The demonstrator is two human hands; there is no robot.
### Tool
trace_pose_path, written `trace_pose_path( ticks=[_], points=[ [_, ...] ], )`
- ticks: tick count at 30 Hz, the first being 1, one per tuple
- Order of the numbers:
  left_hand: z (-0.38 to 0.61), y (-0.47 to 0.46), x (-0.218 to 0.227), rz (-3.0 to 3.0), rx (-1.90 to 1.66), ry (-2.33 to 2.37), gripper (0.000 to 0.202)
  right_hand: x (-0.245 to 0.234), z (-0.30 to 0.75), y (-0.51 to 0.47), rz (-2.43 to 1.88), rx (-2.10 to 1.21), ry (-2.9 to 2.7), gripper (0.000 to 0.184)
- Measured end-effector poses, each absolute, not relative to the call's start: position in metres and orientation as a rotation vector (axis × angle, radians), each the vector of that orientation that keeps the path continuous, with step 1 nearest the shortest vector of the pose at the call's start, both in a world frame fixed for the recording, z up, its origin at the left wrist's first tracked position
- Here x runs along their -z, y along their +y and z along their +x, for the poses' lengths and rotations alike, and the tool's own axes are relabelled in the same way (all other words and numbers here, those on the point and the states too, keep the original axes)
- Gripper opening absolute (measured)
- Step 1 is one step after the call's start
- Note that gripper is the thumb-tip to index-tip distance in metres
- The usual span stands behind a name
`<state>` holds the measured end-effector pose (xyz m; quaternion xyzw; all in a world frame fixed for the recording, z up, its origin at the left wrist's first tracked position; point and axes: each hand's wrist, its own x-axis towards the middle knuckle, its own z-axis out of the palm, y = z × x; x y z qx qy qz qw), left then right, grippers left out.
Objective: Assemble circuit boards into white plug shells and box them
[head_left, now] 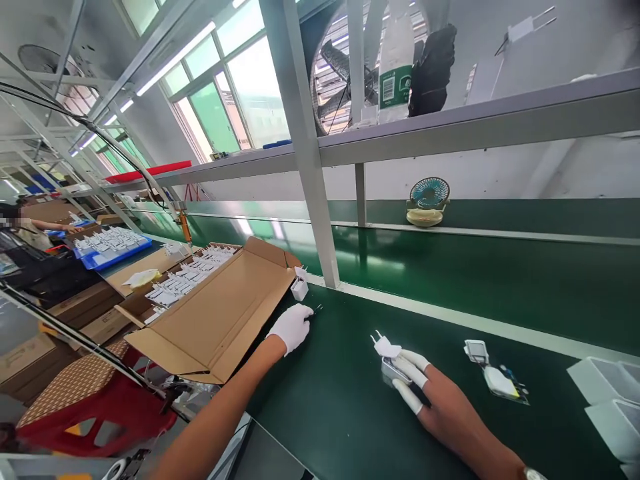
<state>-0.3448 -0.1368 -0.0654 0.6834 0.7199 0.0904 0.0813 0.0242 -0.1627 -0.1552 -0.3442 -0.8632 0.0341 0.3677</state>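
Pinched in the cot-covered fingertips of the right hand (440, 400), a white plug housing (386, 348) sits just above the green belt (345, 413), prongs pointing up and left. Such a shallow fingertip hold could, I judge, let the housing twist free and land prongs-first on the belt.

Just right of it lie two loose parts (493, 370), one showing a circuit board, and two white trays (605, 383) stand at the frame's edge.

Further left, the gloved left hand (293, 327) rests curled on the belt (whether it pinches anything I cannot tell). A careless sweep could topple the single white plug (300, 288) standing just beyond it.

That plug touches the flap of one open cardboard box (220, 320), which holds rows of white parts too many to count.

Farthest off stand one small fan (428, 200) and, on the shelf, one bottle (395, 63).
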Motion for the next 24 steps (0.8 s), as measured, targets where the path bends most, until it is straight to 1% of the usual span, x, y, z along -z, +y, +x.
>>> trace_pose_path(
  ticks=[6, 9, 13, 17, 24],
  points=[
    [-0.281, -0.115, 0.064, 2.175, -0.402, 1.955, 0.036, 0.169, 0.029, -0.16, -0.878, -0.033, -2.222, 0.039],
    [-0.261, -0.099, 0.072, 2.174, -0.441, 1.886, 0.036, 0.163, 0.028, -0.16, -0.894, -0.036, -2.254, 0.044],
    [-0.25, -0.086, 0.089, 2.145, -0.565, 1.83, 0.03, 0.143, 0.024, -0.165, -0.919, -0.102, -2.343, 0.042],
    [-0.253, -0.086, 0.101, 2.075, -0.806, 1.855, 0.037, 0.129, 0.021, -0.167, -0.96, -0.145, -2.364, 0.04],
    [-0.257, -0.103, 0.09, 2.057, -1.116, 1.751, 0.028, 0.108, 0.017, -0.169, -0.948, -0.203, -2.227, 0.04]
  ],
)
